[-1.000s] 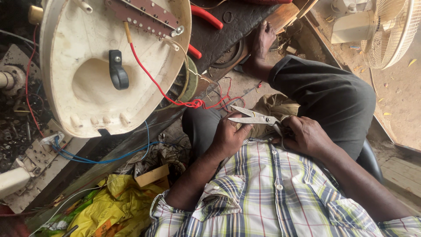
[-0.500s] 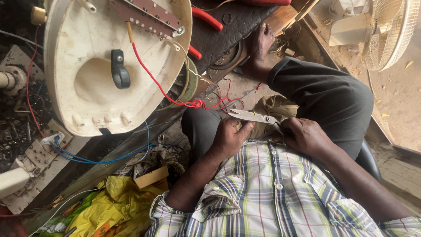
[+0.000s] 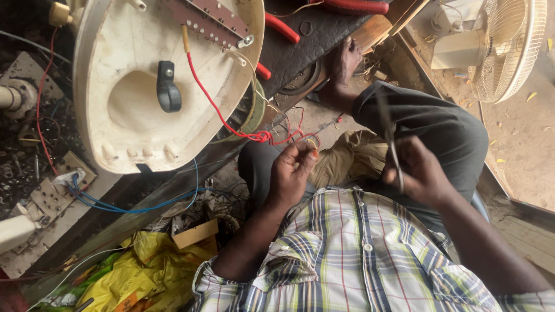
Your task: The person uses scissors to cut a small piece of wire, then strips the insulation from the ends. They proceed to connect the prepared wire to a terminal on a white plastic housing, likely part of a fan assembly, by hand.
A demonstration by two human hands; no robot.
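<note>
**Head view: wire pinched, scissors blurred**

The left hand point(image 3: 292, 170) pinched the red wire point(image 3: 231, 124) at centre frame. The right hand point(image 3: 422, 173) gripped blurred scissors point(image 3: 390, 136). The cream housing point(image 3: 133, 121) filled upper left; a fan point(image 3: 497, 46) stood upper right.

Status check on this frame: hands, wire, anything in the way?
Left hand pinching red wire end. Right hand holds scissors, blurred, apart from wire. Cream housing beside; nothing blocking.
</note>
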